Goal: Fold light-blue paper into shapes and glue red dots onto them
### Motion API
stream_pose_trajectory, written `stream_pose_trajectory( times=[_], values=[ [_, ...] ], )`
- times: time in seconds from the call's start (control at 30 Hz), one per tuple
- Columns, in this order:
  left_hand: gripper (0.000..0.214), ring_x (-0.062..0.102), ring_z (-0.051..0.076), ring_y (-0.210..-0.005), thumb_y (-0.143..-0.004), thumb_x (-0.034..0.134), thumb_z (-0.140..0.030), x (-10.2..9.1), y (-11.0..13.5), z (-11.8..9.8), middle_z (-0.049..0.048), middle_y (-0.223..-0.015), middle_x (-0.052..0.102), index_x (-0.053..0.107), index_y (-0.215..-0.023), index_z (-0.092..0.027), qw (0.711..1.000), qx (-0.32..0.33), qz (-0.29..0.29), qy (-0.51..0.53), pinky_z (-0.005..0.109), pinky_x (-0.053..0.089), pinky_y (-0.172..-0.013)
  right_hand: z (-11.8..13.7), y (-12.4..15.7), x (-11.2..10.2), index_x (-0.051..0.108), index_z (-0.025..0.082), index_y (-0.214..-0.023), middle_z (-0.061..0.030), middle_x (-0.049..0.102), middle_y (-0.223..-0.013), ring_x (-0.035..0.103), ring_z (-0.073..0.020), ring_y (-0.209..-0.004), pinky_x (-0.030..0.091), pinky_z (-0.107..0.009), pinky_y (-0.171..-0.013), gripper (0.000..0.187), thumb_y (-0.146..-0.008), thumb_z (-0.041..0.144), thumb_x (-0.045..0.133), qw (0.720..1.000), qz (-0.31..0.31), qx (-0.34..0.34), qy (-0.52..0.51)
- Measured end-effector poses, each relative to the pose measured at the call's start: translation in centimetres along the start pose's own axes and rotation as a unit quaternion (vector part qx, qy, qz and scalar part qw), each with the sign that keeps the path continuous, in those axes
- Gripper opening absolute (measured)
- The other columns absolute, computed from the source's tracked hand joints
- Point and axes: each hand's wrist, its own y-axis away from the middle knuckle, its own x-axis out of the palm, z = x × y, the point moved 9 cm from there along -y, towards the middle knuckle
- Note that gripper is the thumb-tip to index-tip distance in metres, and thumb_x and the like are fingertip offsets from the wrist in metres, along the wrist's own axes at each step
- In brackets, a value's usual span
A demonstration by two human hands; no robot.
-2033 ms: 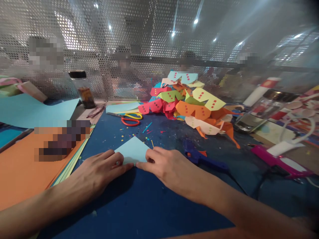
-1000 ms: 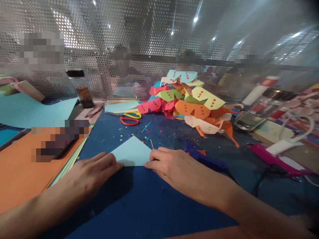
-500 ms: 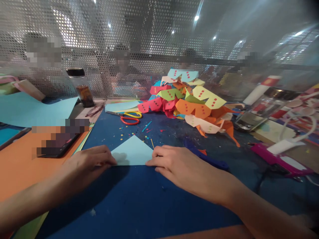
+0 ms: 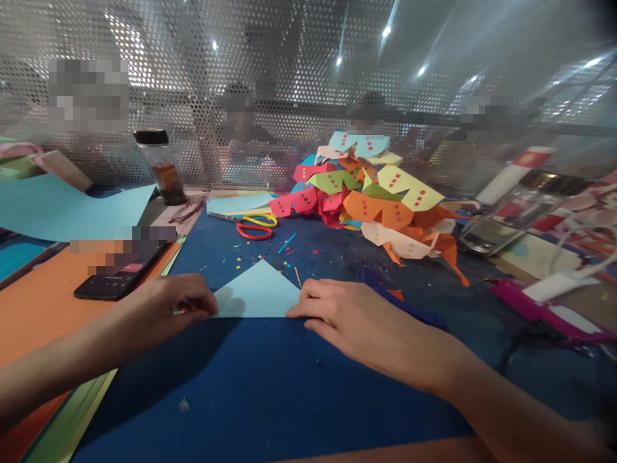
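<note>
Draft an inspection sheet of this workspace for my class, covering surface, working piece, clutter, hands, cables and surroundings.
Surface: blue table, scattered with paper bits.
Working piece: light-blue paper, triangular, straight edge toward the person.
Clutter: scissors; phone; heaped paper shapes.
Hands: left hand at paper's left corner; right hand, fingers at its right corner.
Cables: white loop at right, possibly one; too blurred to tell.
Surroundings: perforated screen behind the table.
</note>
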Motion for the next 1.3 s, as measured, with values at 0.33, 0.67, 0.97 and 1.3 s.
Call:
stream_pose_trajectory(
  times=[0.33, 0.67, 0.97, 1.3],
  values=[
    [0.017, 0.065, 0.015, -0.075, -0.082, 0.054, -0.024, 0.1, 0.0, 0.8, -0.0009, -0.083, 0.071, 0.070, -0.084, -0.025, 0.999, -0.023, 0.022, -0.006, 0.025, 0.046, -0.069, -0.2, 0.1, 0.0, 0.073, 0.028, -0.111, -0.0021, 0.066, -0.103, 0.064, -0.0184, -0.095, 0.048, -0.031, -0.080, 0.027, -0.095, 0.012, 0.058, 1.000, 0.001, 0.009, -0.001],
    [0.011, 0.063, 0.016, -0.070, -0.079, 0.058, -0.027, -0.2, -0.2, 1.2, -0.0020, -0.077, 0.070, 0.069, -0.077, -0.025, 0.999, -0.046, 0.013, -0.006, 0.025, 0.044, -0.066, -0.6, 0.2, 0.1, 0.072, 0.026, -0.108, -0.0025, 0.065, -0.101, 0.064, -0.0183, -0.093, 0.047, -0.031, -0.080, 0.024, -0.096, 0.013, 0.057, 1.000, -0.001, 0.012, 0.008],
    [0.011, 0.063, 0.017, -0.074, -0.079, 0.059, -0.030, -0.2, -0.4, 1.4, -0.0014, -0.078, 0.070, 0.069, -0.076, -0.025, 0.997, -0.068, 0.043, 0.011, 0.026, 0.045, -0.068, -0.6, -0.2, 0.1, 0.071, 0.024, -0.107, -0.0030, 0.065, -0.103, 0.064, -0.0190, -0.097, 0.047, -0.032, -0.081, 0.017, -0.098, 0.020, 0.058, 1.000, 0.007, 0.008, 0.016],
    [0.008, 0.062, 0.017, -0.072, -0.079, 0.063, -0.030, -0.4, -0.3, 1.0, -0.0013, -0.076, 0.070, 0.069, -0.076, -0.024, 0.997, -0.060, 0.035, 0.022, 0.027, 0.046, -0.067, -1.0, -0.4, 0.2, 0.071, 0.022, -0.102, -0.0036, 0.065, -0.098, 0.063, -0.0170, -0.091, 0.047, -0.029, -0.076, 0.024, -0.100, 0.014, 0.049, 1.000, -0.013, -0.002, 0.001]
  ],
)
